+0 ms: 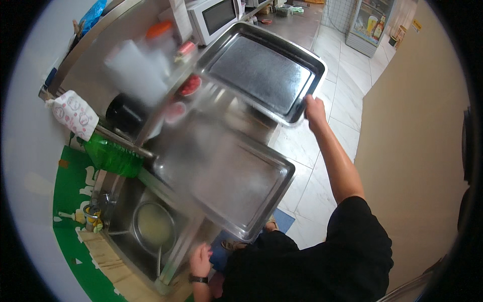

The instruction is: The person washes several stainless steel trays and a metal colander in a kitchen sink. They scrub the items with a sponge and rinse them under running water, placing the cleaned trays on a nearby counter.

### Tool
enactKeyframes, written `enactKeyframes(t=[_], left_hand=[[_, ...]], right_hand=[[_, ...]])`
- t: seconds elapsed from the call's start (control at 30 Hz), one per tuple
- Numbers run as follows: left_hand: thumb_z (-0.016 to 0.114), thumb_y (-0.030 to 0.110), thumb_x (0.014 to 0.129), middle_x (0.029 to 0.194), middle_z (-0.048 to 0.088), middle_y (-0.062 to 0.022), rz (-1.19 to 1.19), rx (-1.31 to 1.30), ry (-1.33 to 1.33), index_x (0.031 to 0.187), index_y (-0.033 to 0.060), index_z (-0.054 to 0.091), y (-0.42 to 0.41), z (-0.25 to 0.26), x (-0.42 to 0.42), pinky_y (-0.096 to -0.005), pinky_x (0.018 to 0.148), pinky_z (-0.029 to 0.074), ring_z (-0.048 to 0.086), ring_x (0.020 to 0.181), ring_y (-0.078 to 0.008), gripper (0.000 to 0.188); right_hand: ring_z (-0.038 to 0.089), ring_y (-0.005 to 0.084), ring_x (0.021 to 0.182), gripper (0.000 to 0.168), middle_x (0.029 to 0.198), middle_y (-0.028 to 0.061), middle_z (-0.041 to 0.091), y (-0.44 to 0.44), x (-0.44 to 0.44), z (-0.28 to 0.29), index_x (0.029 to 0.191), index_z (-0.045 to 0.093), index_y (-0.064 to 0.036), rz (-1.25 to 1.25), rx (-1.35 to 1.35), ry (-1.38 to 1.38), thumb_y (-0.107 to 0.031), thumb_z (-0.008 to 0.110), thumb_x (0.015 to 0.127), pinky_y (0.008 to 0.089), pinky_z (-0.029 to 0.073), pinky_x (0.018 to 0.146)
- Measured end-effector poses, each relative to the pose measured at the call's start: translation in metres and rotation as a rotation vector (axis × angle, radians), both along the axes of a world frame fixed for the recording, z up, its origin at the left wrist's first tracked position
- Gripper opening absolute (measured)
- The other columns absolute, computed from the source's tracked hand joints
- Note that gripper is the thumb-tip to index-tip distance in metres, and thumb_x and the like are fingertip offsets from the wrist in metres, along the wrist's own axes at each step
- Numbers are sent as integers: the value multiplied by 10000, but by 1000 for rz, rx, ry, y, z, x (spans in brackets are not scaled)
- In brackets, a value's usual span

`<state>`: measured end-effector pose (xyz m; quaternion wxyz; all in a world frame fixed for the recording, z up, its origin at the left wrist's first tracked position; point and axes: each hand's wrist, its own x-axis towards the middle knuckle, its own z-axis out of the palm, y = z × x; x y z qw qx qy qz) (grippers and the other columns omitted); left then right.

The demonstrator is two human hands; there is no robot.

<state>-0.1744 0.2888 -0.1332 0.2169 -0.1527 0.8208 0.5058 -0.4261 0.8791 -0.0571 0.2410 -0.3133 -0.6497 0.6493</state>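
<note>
My right hand [315, 111] is closed on the near right corner of a deep rectangular metal tray [260, 71], lifted and tilted at the upper middle. A second, shallower metal tray [241, 185] lies below it, partly veiled by haze or blur, its corner jutting past the counter edge. My left hand [200, 260] hangs by the sink's front edge, wearing a dark wristband, with fingers partly curled and nothing seen in it. Left of it, a metal sink [122, 222] holds a round pan [154, 226] of cloudy yellowish liquid with a handle or utensil leaning on it.
A green plastic bottle [113, 154] and a printed cloth bag [75, 113] are left of the trays. Behind stand a black pot [126, 113], small bowls of red food [190, 85], an orange-lidded container [159, 30] and a white microwave [213, 20]. A glass-door fridge [371, 26] stands beyond.
</note>
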Motion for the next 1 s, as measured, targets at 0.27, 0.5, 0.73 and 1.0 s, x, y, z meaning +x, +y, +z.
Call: enactKeyframes(t=[0.27,0.5,0.73,1.0], left_hand=[[567,276,1009,954,699,-115,55,-453,-501,1065,-14,643,-54,-65,99,-366,731,524,657,831,-198,305],[560,298,1008,933,692,-121,168,-384,-620,1015,-5,646,-44,-82,138,-378,730,518,653,831,-205,315],[553,319,1007,913,684,-127,190,-318,-614,965,3,650,-37,-100,151,-391,728,511,649,831,-213,333],[545,343,1006,890,676,-134,261,-248,-481,908,13,653,-47,-99,147,-406,726,503,644,831,-222,362]], right_hand=[[593,209,533,341,695,97,597,100,-87,-12,853,630,41,-52,73,-111,-278,519,898,381,489,458],[656,263,562,446,734,150,644,135,-117,-36,913,629,87,-83,160,-163,-335,496,974,412,588,480],[689,295,565,637,690,179,677,191,-108,-63,764,682,77,-103,465,-396,-483,474,983,381,526,529],[498,147,411,541,634,141,658,75,-36,-52,968,662,68,-178,149,-145,-454,525,982,295,366,402]])
